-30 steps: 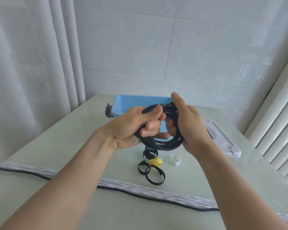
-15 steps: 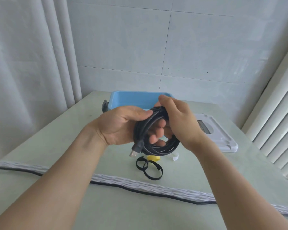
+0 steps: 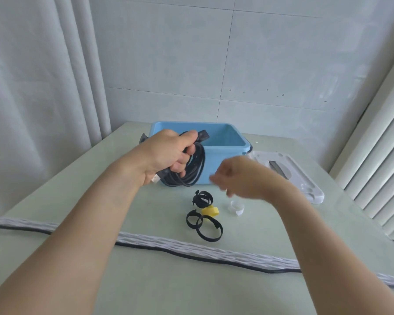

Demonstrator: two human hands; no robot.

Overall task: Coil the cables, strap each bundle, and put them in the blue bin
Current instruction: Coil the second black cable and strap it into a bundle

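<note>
Left hand wrapped tight round a coiled black cable, raised just in front of the blue bin on the table. Right hand blurred above the loose straps, holding nothing visible; curl of its fingers impossible to tell. Black straps, a yellow strap and a white strap lying between bin and a grey braided cable.

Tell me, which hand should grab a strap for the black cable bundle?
The right hand, probably. It holds nothing and hovers just above the loose straps on the table. The left hand is busy gripping the coiled black cable in front of the blue bin.
</note>
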